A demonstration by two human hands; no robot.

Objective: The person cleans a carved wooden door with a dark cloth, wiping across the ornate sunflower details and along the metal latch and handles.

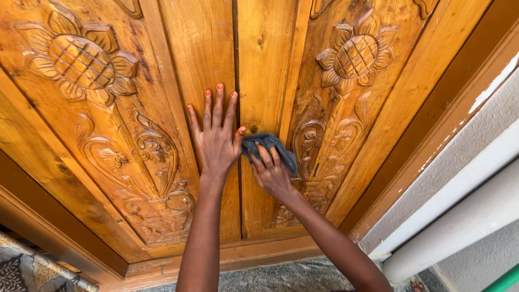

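With the left hand (217, 138) spread flat, holding nothing, and right hand (272, 173) fingers pressing the grey cloth (268, 145) against the carved wooden door (270, 65), the cloth may snag on carving edges.

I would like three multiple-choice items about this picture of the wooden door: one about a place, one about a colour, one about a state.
1. Where is the cloth?
A. On the floor
B. Under the right hand, against the door
C. Over the white pipe

2. What colour is the cloth?
A. Grey-blue
B. Yellow
C. Red

3. How is the left hand?
A. Closed in a fist
B. Gripping the cloth
C. Flat on the door, fingers spread

Answers:
1 B, the right hand presses the cloth to the wood near the middle seam.
2 A, it shows grey-blue against the orange wood.
3 C, its palm lies on the panel and it holds nothing.
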